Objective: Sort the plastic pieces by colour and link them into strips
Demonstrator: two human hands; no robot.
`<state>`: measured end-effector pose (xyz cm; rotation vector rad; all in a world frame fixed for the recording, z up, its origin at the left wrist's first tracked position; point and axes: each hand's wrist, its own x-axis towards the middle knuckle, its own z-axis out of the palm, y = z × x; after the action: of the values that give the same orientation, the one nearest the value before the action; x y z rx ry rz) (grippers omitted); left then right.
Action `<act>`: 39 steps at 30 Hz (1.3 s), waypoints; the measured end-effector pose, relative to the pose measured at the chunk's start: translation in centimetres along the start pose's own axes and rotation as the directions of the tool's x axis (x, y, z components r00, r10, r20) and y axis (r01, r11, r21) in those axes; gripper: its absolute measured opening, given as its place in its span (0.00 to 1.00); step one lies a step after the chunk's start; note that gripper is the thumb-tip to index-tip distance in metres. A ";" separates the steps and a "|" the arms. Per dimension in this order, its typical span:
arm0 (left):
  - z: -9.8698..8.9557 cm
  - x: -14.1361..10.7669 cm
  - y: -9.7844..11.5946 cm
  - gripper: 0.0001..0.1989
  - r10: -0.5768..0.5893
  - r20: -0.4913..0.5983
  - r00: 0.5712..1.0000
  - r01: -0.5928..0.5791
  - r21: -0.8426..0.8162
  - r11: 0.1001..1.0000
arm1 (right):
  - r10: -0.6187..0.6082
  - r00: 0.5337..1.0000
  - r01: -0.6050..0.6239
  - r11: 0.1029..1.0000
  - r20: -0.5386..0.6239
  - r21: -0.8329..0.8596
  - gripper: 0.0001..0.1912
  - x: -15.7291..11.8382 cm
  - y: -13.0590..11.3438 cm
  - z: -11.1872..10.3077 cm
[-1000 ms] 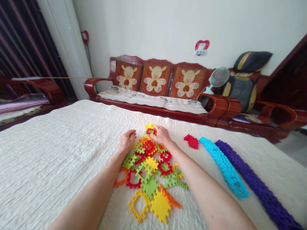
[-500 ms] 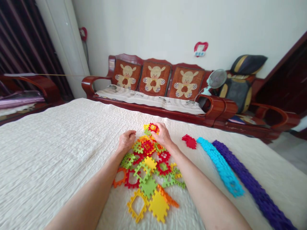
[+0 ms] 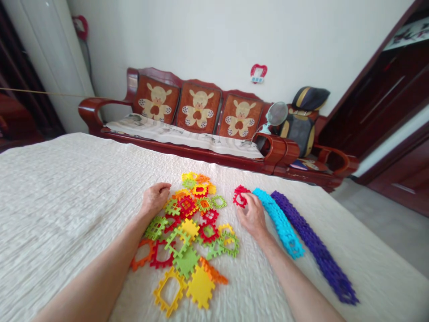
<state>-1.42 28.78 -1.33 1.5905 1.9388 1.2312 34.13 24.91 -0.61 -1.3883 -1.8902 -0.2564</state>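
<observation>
My right hand (image 3: 252,215) pinches a red square frame tile (image 3: 240,200) with notched edges, against other red pieces lying beside the pile. My left hand (image 3: 156,199) rests on the quilted cover, left of the pile, with its fingers curled and nothing visible in them. Between my hands spreads a pile of interlocking plastic tiles: a solid yellow tile (image 3: 201,287), a yellow frame tile (image 3: 170,293), a solid green tile (image 3: 187,262), an orange frame tile (image 3: 143,254), and several red and green ones, partly overlapping.
Right of the red pieces lie a long light-blue strip of joined tiles (image 3: 280,225) and a longer purple strip (image 3: 315,246). Everything rests on a white quilted cover (image 3: 77,188). Beyond stand a wooden sofa (image 3: 187,145) with bear cushions and a small fan (image 3: 277,114).
My right hand has moved right, from the top of the pile to the red pieces, carrying the red frame tile. My left hand stays beside the pile. The view has turned right.
</observation>
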 end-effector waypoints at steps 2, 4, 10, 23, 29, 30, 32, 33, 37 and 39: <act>0.1 0.1 -0.3 0.16 0.001 0.001 1.000 -0.001 0.004 1.000 | 0.039 0.998 -0.040 0.999 -0.044 -0.035 0.22 0.1 0.8 -0.1; 0.2 0.2 -0.5 0.16 0.001 0.005 1.000 -0.001 0.008 1.000 | 0.056 0.997 -0.059 0.997 -0.060 -0.049 0.23 0.3 1.5 -0.1; 0.2 0.2 -0.7 0.16 -0.005 0.004 1.000 0.005 0.025 1.000 | 0.084 0.996 -0.085 0.996 -0.028 -0.038 0.23 0.4 3.0 0.3; 0.0 0.1 -0.1 0.16 0.021 0.012 1.000 -0.022 0.029 0.999 | -0.042 0.999 0.041 0.995 -0.008 -0.087 0.20 0.3 2.4 0.3; 0.0 -0.1 0.2 0.15 0.021 -0.007 1.000 -0.021 0.044 0.999 | -0.106 0.994 0.104 0.993 0.027 0.060 0.21 0.1 0.3 0.2; 0.0 -0.1 0.2 0.15 0.015 -0.008 1.000 -0.015 0.045 0.999 | -0.113 0.993 0.108 0.989 0.043 0.103 0.20 0.0 -0.2 0.2; 0.0 0.0 0.1 0.15 0.007 -0.010 1.000 -0.006 0.048 0.999 | -0.117 0.990 0.099 0.975 0.081 0.198 0.18 -0.2 -1.2 0.3; 0.1 0.0 0.0 0.15 0.007 -0.009 1.000 -0.007 0.052 0.999 | -0.111 0.988 0.083 0.966 0.105 0.244 0.17 -0.3 -1.6 0.3; 0.1 0.1 -0.2 0.15 0.020 -0.008 1.000 -0.020 0.053 0.998 | -0.045 0.970 -0.042 0.935 0.237 0.351 0.13 -0.1 -3.7 0.6; 0.1 0.1 -0.1 0.15 0.020 -0.005 1.000 -0.020 0.047 0.999 | -0.013 0.952 -0.098 0.934 0.306 0.345 0.12 0.2 -4.8 0.6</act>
<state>-1.45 28.88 -1.48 1.6351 1.9742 1.2072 29.63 23.56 0.40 -1.2672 -2.0248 0.3312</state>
